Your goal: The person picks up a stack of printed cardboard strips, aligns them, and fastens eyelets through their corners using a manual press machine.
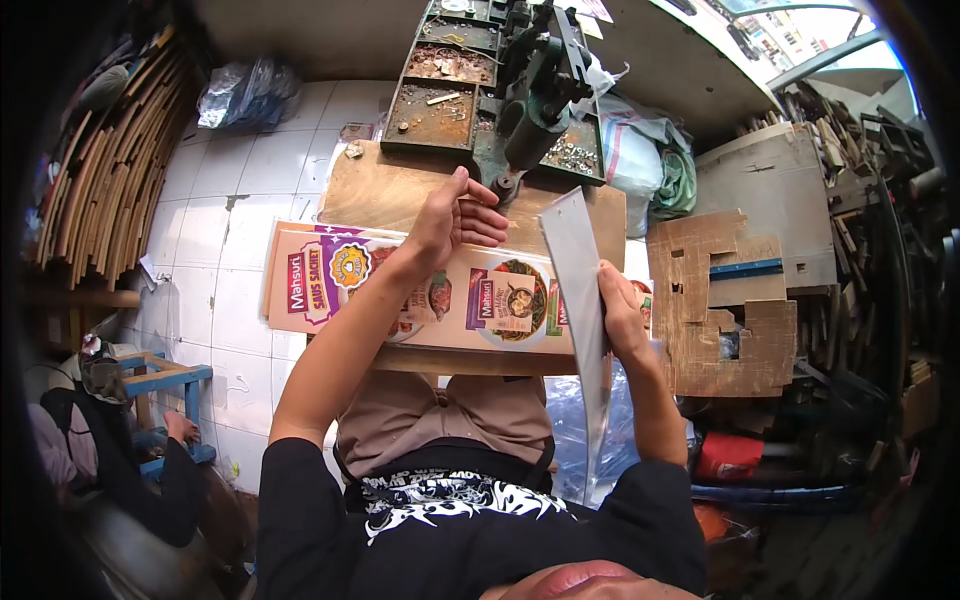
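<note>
A long grey-white strip (580,300) stands tilted on the right side of the bench, and my right hand (622,312) is closed on its right edge. My left hand (462,222) is raised above the printed boards, palm turned inward, fingers apart and holding nothing. Under it lie stacked printed boards (390,325) with "Mahsuri" labels and food pictures, flat on the wooden bench (370,190). Just beyond my left fingertips is the lower end of a dark metal press (530,135).
Divided metal trays (430,118) with small parts flank the press. A cut-out wooden panel (690,310) is at the right. Wooden strips (110,170) are stacked at the left. Another person's hand (181,428) shows at the lower left near a blue stool (190,373).
</note>
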Demonstrator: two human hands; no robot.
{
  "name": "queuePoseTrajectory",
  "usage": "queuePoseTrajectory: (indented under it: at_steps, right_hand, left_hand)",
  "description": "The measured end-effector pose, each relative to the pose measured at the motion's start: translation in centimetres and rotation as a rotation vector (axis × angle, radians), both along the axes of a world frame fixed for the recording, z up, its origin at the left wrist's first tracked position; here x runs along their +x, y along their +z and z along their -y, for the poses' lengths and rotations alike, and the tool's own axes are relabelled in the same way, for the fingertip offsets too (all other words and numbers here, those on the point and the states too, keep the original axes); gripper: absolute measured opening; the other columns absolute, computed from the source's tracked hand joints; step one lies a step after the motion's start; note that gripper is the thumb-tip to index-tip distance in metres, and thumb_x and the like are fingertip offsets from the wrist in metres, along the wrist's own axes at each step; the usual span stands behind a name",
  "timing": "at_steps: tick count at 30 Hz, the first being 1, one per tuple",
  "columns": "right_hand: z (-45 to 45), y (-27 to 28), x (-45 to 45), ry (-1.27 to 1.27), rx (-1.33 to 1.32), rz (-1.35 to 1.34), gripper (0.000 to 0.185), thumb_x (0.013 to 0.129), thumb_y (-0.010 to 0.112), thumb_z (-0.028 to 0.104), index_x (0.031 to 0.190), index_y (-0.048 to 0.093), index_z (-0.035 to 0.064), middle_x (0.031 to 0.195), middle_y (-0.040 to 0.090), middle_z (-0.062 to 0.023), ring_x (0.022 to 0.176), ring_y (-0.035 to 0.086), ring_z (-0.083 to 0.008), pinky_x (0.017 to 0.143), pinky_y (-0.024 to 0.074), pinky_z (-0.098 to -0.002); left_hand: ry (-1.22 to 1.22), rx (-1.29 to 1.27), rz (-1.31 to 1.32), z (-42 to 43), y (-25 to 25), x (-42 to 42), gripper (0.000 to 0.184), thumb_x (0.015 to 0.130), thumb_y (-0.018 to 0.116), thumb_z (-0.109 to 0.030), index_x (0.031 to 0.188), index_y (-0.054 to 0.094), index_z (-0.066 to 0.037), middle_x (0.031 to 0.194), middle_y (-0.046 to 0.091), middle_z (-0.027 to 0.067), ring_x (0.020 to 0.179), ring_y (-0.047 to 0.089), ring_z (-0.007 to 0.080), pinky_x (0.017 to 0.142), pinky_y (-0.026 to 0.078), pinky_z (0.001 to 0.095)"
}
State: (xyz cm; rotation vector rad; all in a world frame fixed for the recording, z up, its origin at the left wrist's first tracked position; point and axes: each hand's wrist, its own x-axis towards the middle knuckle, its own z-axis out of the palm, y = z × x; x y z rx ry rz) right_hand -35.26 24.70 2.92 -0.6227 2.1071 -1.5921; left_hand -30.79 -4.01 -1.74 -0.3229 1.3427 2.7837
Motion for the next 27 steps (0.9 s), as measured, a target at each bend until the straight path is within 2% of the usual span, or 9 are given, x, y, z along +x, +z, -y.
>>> queuePoseTrajectory:
  at_steps: [3, 8, 9, 14, 17, 20, 21, 25, 27]
  right_hand:
    - [-1.4, 0.5, 0.6, 0.643, -0.701, 0.97, 0.061, 0.094, 0.056, 0.051, 0.124, 0.049, -0.0017, 0.075, 0.048, -0.0029, 0.055, 0.05, -0.0146, 0.057, 0.0413, -0.0299]
    - [-0.9, -0.9, 4.0, 0.812, -0.891, 1.33, 0.059, 0.09, 0.057, 0.053, 0.115, 0.046, 0.0013, 0.072, 0.042, -0.0008, 0.053, 0.046, -0.0139, 0.055, 0.0363, -0.029]
    - [-0.7, 0.1, 4.6, 0.776, -0.776, 1.258, 0.055, 0.09, 0.055, 0.058, 0.106, 0.048, 0.0059, 0.065, 0.039, 0.0039, 0.044, 0.041, -0.0097, 0.047, 0.0318, -0.028]
    - [0.7, 1.1, 6.1, 0.928, -0.777, 1.292, 0.059, 0.086, 0.058, 0.063, 0.101, 0.046, 0.0071, 0.065, 0.038, 0.0044, 0.044, 0.039, -0.0084, 0.045, 0.0291, -0.0263]
    - [1.3, 0.7, 7.2, 1.004, -0.922, 1.438, 0.064, 0.084, 0.06, 0.06, 0.109, 0.046, 0.0031, 0.075, 0.042, -0.0011, 0.054, 0.044, -0.0137, 0.056, 0.0334, -0.0298]
    - [2.5, 3.2, 8.8, 0.949, -0.778, 1.295, 0.058, 0.088, 0.054, 0.063, 0.096, 0.045, 0.0063, 0.064, 0.035, 0.0046, 0.048, 0.041, -0.0094, 0.049, 0.0312, -0.0258]
    - [2.7, 2.6, 9.7, 0.943, -0.84, 1.393, 0.065, 0.089, 0.052, 0.064, 0.107, 0.05, 0.0018, 0.069, 0.044, -0.0008, 0.054, 0.047, -0.0135, 0.052, 0.0331, -0.0259]
    - [2.3, 2.1, 10.0, 0.791, -0.67, 1.227, 0.079, 0.088, 0.05, 0.066, 0.127, 0.05, -0.003, 0.085, 0.057, -0.0127, 0.064, 0.058, -0.0224, 0.059, 0.0447, -0.0288]
    - [-0.5, 1.3, 8.9, 0.621, -0.505, 0.689, 0.07, 0.094, 0.056, 0.05, 0.135, 0.046, -0.0047, 0.104, 0.06, -0.017, 0.089, 0.062, -0.0258, 0.078, 0.0506, -0.0343]
  left_hand:
    - [-0.025, -0.068, -0.009, -0.2, 0.1, 0.0, 0.058, 0.101, 0.037, -0.057, 0.107, 0.057, -0.002, 0.088, 0.069, 0.0185, 0.076, 0.072, 0.0254, 0.07, 0.06, 0.0346]
    - [-0.101, -0.3, -0.048, -0.7, -0.3, -0.2, 0.055, 0.105, 0.036, -0.047, 0.112, 0.056, 0.004, 0.091, 0.068, 0.0195, 0.077, 0.071, 0.0243, 0.071, 0.06, 0.0339]
    - [-0.113, -0.297, -0.053, -1.0, 0.5, 0.0, 0.053, 0.105, 0.037, -0.045, 0.114, 0.056, 0.004, 0.092, 0.068, 0.019, 0.077, 0.071, 0.0236, 0.071, 0.06, 0.0332]
    - [-0.095, -0.352, -0.239, -3.5, 5.3, 3.0, 0.052, 0.104, 0.043, -0.045, 0.117, 0.055, 0.003, 0.094, 0.068, 0.0188, 0.081, 0.072, 0.0251, 0.072, 0.061, 0.0347]
    - [-0.162, 0.096, -0.514, -5.4, 8.3, 6.0, 0.051, 0.103, 0.05, -0.043, 0.123, 0.054, 0.004, 0.099, 0.066, 0.0153, 0.08, 0.072, 0.0229, 0.071, 0.062, 0.0354]
    - [-0.114, -0.219, -0.392, -5.5, 11.1, 8.5, 0.042, 0.1, 0.058, -0.033, 0.121, 0.055, 0.004, 0.098, 0.066, 0.0127, 0.078, 0.071, 0.0201, 0.067, 0.062, 0.0325]
    - [-0.098, -0.269, -0.338, -5.5, 11.9, 9.3, 0.033, 0.098, 0.063, -0.023, 0.116, 0.059, 0.004, 0.094, 0.066, 0.0112, 0.073, 0.071, 0.018, 0.061, 0.062, 0.0303]
    - [0.062, -0.292, -0.3, -4.0, 11.0, 12.9, 0.025, 0.098, 0.061, -0.019, 0.105, 0.063, 0.005, 0.084, 0.069, 0.0121, 0.065, 0.07, 0.0167, 0.055, 0.061, 0.0276]
    - [0.136, -0.277, -0.293, -3.2, 10.2, 15.0, 0.025, 0.098, 0.061, -0.018, 0.105, 0.063, 0.006, 0.083, 0.069, 0.0126, 0.064, 0.07, 0.0164, 0.054, 0.061, 0.0265]
